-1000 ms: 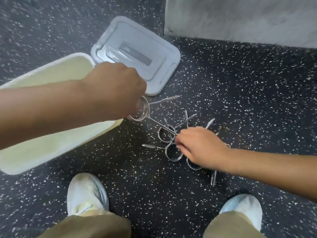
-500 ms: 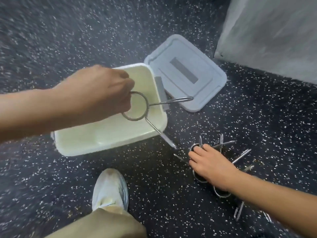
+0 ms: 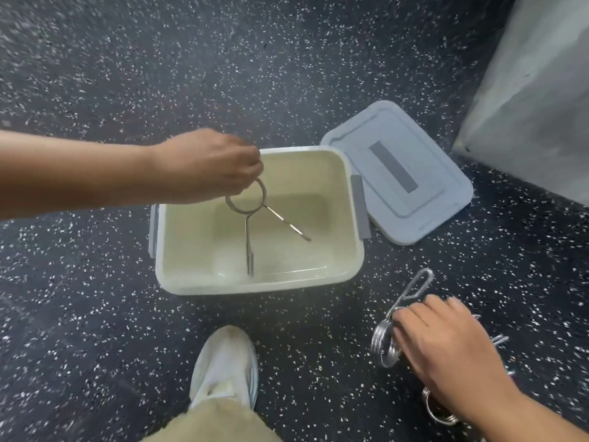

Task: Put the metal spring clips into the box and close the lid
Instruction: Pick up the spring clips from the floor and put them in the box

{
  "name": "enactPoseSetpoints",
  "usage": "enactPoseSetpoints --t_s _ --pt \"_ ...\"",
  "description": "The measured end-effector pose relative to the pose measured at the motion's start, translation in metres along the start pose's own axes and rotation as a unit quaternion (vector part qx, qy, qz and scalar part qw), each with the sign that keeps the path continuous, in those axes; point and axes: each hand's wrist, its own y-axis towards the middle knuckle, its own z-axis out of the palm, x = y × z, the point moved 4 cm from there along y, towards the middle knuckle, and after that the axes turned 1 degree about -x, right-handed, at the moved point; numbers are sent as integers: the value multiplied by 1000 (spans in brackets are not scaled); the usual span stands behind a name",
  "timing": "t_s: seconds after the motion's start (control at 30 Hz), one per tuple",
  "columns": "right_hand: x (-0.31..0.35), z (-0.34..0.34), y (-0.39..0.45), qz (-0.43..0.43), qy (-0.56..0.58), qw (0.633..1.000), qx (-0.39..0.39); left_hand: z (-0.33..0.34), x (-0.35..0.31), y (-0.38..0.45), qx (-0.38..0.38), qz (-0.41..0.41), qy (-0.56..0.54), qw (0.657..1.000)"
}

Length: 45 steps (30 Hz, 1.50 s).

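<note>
Since half a second ago, the left hand [image 3: 207, 167] has carried its spring clip [image 3: 251, 218] over the box [image 3: 350, 269] at centre frame, fingers pinching the coil so the legs hang inside, ready to drop. At lower right, the right hand [image 3: 446, 349] clasps a second clip [image 3: 387, 342] above the remaining clips [image 3: 441, 413] on the floor [image 3: 95, 314]; the lid [image 3: 424, 218] lies off, touching the box's right side.

No text, brand, number or sign can be read anywhere; the grey rectangular plastic lid [image 3: 411, 183] carries only a blank darker strip.
</note>
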Motion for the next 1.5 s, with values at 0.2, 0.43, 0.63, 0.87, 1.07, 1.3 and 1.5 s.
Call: enactPoseSetpoints --t_s 0.2,0.43,0.63,0.87,1.07,1.3,1.5 --pt "-4 -34 18 79 29 996 -25 49 -34 24 82 48 44 995" --pt "-4 -69 36 152 75 986 -5 80 -55 43 103 -13 29 994" --pt "4 -113 68 180 159 970 43 93 -56 27 167 -71 3 983" --pt "31 -133 128 199 270 939 79 67 -44 15 217 -138 -69 964" --pt "42 -118 179 272 358 890 68 47 -43 -30 83 -231 -119 962" --pt "51 -30 209 406 381 814 166 28 -50 -51 44 -300 -197 932" --pt "49 38 221 431 277 822 250 21 -51 -44 8 -278 -194 941"
